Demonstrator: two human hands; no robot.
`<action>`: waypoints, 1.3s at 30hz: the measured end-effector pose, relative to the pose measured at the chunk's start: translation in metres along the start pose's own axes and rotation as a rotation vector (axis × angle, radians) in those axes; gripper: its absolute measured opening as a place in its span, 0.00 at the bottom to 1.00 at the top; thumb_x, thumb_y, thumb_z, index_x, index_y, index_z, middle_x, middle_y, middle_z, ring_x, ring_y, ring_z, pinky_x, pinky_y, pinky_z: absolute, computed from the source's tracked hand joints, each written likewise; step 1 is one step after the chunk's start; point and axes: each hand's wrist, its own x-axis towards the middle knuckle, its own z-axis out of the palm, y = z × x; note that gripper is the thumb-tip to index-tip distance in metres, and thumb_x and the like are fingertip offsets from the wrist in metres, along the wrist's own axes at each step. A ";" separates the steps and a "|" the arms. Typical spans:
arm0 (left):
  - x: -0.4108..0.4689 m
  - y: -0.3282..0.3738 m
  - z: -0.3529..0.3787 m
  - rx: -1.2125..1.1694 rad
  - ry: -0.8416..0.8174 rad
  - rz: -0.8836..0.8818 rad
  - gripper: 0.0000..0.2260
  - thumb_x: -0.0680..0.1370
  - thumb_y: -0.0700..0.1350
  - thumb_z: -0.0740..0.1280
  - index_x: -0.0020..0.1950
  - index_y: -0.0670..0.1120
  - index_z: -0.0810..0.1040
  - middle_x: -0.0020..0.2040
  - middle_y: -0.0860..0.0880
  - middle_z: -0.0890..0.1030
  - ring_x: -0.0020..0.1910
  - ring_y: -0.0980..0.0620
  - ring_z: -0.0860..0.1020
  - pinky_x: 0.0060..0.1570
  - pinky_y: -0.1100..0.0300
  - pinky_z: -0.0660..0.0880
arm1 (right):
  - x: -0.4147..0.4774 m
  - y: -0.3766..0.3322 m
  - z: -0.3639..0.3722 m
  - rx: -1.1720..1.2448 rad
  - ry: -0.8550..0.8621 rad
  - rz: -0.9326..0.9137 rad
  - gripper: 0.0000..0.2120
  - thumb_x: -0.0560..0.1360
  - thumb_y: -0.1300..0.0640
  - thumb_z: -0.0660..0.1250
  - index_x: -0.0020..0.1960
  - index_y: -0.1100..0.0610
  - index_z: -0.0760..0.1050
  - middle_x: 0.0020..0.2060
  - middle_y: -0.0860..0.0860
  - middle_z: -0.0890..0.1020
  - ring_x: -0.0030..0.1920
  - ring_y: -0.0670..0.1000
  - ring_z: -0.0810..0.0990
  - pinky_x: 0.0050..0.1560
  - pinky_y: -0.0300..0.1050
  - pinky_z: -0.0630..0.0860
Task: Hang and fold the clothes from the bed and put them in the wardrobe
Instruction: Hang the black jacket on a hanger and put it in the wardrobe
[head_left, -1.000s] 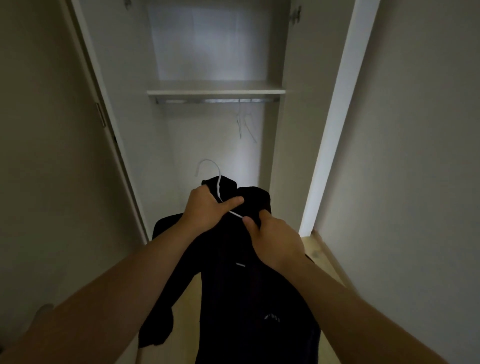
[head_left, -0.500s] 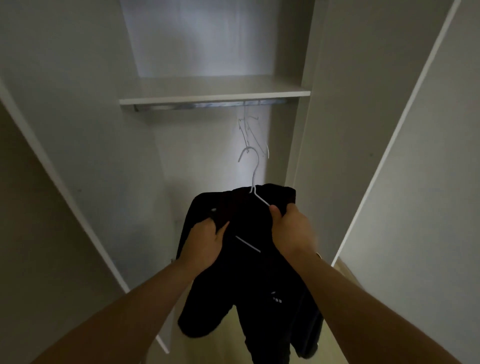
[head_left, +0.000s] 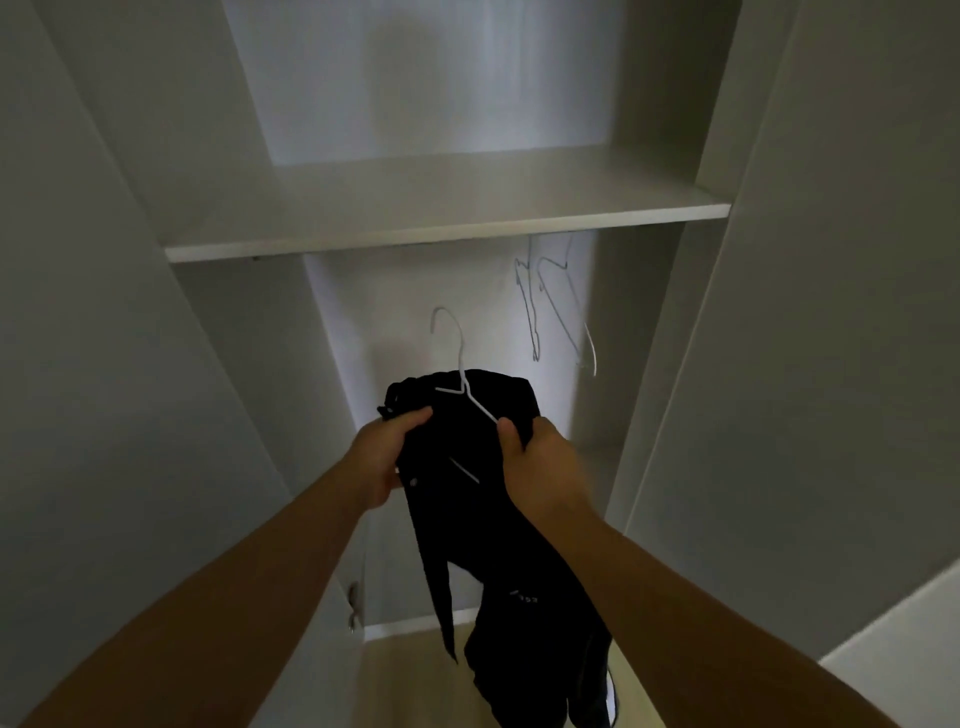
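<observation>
Hook (head_left: 447, 332) pointing up below the shelf (head_left: 447, 239), your left hand (head_left: 387, 457) and right hand (head_left: 540, 467) grip the garment (head_left: 467, 519) on its hanger (head_left: 475, 402), fingers (head_left: 415, 417) curled into cloth, spare hangers (head_left: 556, 306) up to the right.

Black garment (head_left: 467, 519) on hanger (head_left: 461, 361), at wardrobe (head_left: 441, 236).
Left hand (head_left: 387, 457) and right hand (head_left: 540, 467) grip it; spare hangers (head_left: 558, 306) at one o'clock.
</observation>
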 end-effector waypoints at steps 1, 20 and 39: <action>0.017 0.008 -0.001 0.000 0.039 0.024 0.17 0.72 0.52 0.77 0.58 0.48 0.82 0.48 0.50 0.87 0.50 0.48 0.85 0.40 0.57 0.80 | 0.016 -0.003 0.004 0.019 -0.003 0.009 0.22 0.82 0.36 0.53 0.55 0.53 0.72 0.44 0.49 0.80 0.45 0.53 0.81 0.51 0.52 0.79; 0.334 0.101 -0.002 0.168 -0.201 0.065 0.23 0.67 0.37 0.75 0.61 0.46 0.80 0.52 0.42 0.85 0.49 0.41 0.85 0.44 0.50 0.82 | 0.238 -0.021 0.107 0.104 0.203 0.243 0.12 0.75 0.42 0.58 0.42 0.49 0.71 0.35 0.47 0.79 0.36 0.48 0.79 0.37 0.46 0.77; 0.416 0.113 0.078 0.011 -0.282 1.063 0.10 0.69 0.44 0.77 0.47 0.52 0.80 0.47 0.47 0.86 0.43 0.47 0.85 0.39 0.52 0.82 | 0.360 0.037 0.126 -0.169 0.937 -0.235 0.15 0.81 0.39 0.57 0.48 0.51 0.67 0.45 0.55 0.82 0.47 0.62 0.81 0.40 0.50 0.67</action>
